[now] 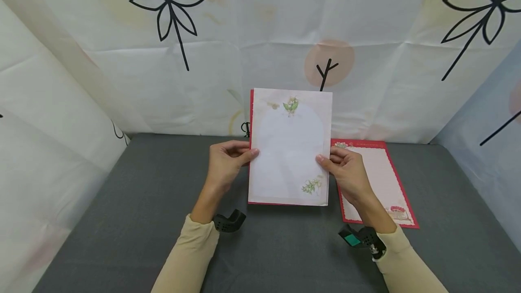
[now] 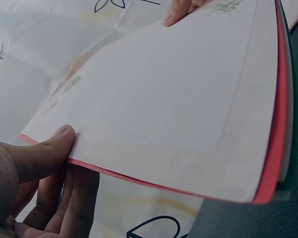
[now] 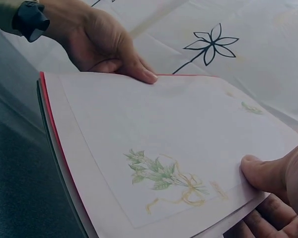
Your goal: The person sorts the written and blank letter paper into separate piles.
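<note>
Left hand (image 1: 227,161): we pinch the paper stack (image 1: 290,148) at its left edge, thumb in front.
Right hand (image 1: 349,171): we pinch its right edge likewise.
Paper stack: held up over the grey table (image 1: 163,202), left of the red-bordered sheet (image 1: 376,162).
Fanned lower edges: we should even the layers lightly, avoiding creases.

A cloth-screened work booth; whether in a home or a studio cannot be told.
Behind the left hand (image 1: 229,162) and the right hand (image 1: 349,172) rises a creased white fabric backdrop printed with black line-drawn flowers (image 1: 268,21); pale fabric side walls (image 1: 49,148) stand outward of each hand, around a flat, dark grey worktop (image 1: 142,220) beneath both.
</note>
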The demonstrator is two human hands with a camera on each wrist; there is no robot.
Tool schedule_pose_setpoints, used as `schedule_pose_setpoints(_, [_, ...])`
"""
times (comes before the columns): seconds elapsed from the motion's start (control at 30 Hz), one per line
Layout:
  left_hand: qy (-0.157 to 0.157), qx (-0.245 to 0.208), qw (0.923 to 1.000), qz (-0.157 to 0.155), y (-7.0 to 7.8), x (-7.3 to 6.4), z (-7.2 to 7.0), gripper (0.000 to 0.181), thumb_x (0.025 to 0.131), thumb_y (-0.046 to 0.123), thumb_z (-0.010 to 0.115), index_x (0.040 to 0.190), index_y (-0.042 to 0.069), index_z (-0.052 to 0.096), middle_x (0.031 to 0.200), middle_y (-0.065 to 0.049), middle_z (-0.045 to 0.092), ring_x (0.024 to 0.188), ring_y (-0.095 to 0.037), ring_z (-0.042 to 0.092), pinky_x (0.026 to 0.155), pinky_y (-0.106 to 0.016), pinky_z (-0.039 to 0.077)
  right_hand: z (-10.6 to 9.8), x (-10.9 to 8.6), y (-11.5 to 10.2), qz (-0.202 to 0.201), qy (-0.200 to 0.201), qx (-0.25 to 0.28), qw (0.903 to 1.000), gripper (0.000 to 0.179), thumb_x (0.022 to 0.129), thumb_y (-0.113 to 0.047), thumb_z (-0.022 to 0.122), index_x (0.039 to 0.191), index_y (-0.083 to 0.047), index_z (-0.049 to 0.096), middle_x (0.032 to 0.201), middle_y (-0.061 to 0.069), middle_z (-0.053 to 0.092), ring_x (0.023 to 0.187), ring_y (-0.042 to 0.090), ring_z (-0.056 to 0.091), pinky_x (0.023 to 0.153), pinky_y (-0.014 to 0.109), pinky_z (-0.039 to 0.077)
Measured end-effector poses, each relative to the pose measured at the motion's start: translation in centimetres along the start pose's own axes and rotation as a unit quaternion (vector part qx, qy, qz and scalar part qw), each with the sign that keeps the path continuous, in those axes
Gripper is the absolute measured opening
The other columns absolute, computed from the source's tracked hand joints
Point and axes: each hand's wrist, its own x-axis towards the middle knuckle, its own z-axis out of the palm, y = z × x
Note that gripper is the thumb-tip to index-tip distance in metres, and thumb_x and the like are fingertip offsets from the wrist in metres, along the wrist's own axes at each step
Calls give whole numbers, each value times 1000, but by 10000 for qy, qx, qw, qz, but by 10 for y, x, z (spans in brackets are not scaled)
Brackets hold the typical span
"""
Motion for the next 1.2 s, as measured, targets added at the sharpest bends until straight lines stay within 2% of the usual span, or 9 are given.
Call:
schedule_pose_setpoints(0.2, [-30, -346, 9989, -317, 0, 2, -2, 26, 81, -15, 78, 105, -17, 70, 74, 1, 72, 69, -9, 71, 66, -29, 61, -4, 0, -1, 46, -108, 181, 9998, 40, 100, -3, 64, 130, 21, 54, 101, -4, 76, 88, 12, 73, 83, 27, 58])
schedule_pose_setpoints(0.47, [-265, -365, 9972, -595, 2, 2, -5, 27, 86, -13, 74, 112, -17, 67, 76, 3, 70, 71, -8, 70, 66, -26, 60, -10, 0, -2, 56, -264, 325, 9991, 42, 103, -7, 60, 132, 22, 50, 102, -3, 76, 87, 12, 73, 81, 27, 59])
schedule_pose_setpoints(0.63, [-448, -478, 9951, -741, 4, 2, -7, 29, 89, -12, 71, 116, -17, 65, 78, 2, 71, 73, -9, 70, 69, -27, 60, -11, 1, -2, 69, -227, 270, 9994, 42, 103, -7, 60, 133, 20, 51, 101, -3, 76, 86, 13, 73, 81, 28, 59])
schedule_pose_setpoints(0.93, [-510, -541, 9946, -727, 6, 3, -11, 28, 89, -10, 71, 116, -17, 65, 80, -1, 73, 76, -12, 71, 70, -30, 61, -10, 1, -1, -86, -54, 367, 9993, 41, 102, -5, 60, 132, 22, 50, 101, -3, 76, 86, 11, 72, 81, 26, 58])
schedule_pose_setpoints(1.2, [-414, -313, 9953, -821, 8, 7, -29, 28, 92, -9, 69, 118, -17, 63, 80, 2, 72, 75, -10, 71, 69, -27, 60, -13, 0, -3, -122, 179, 380, 9990, 43, 102, -6, 62, 133, 22, 50, 100, -5, 76, 84, 11, 73, 78, 25, 59])
